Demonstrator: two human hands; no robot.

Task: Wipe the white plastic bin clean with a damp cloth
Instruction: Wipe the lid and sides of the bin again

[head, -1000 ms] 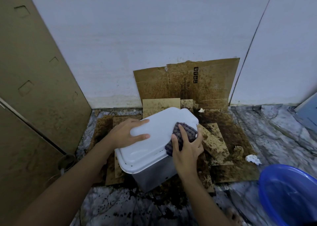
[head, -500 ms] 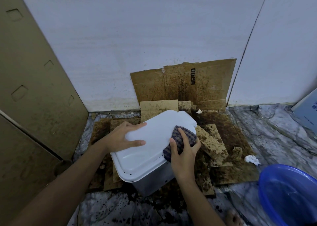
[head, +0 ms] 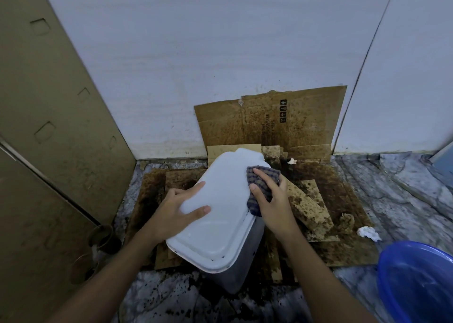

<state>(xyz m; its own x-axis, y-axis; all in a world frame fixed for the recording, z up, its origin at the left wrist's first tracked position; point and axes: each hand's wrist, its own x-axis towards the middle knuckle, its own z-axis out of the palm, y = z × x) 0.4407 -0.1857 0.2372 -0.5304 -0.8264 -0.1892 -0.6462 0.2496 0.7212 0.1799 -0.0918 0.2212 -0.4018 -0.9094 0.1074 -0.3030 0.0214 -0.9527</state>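
Left hand (head: pixel 175 212) steadies bin (head: pixel 220 215); right hand (head: pixel 272 200) presses cloth (head: pixel 259 188)

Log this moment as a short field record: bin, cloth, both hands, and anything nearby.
bin: white bin, standing on stained cardboard
cloth: checked cloth, on the bin's far right edge
right hand: right hand holds the cloth against the bin
left hand: left hand lies flat on the bin's top
nearby: blue basin at lower right; crumpled tissue to the right of the bin

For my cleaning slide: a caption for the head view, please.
Left hand steadies the white plastic bin while the right hand holds a dark checked cloth against it.
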